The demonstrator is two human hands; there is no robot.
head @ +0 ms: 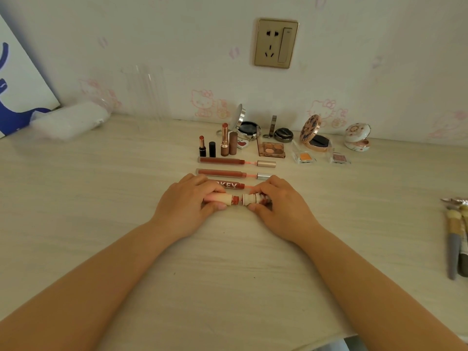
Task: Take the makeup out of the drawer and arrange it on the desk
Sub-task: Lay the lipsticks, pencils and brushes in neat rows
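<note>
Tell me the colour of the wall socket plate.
Gold, wall socket plate, clearest in the head view.

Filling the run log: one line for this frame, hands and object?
left hand: grips tube body | right hand: grips its cap | cap pulled apart | on desk, below lip gloss row

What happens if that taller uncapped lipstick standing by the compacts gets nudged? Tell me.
The taller uncapped lipstick stands upright on a narrow base, so it would probably tip. Its round tube would likely roll on the desk. The exposed bullet could smear or break.
</note>
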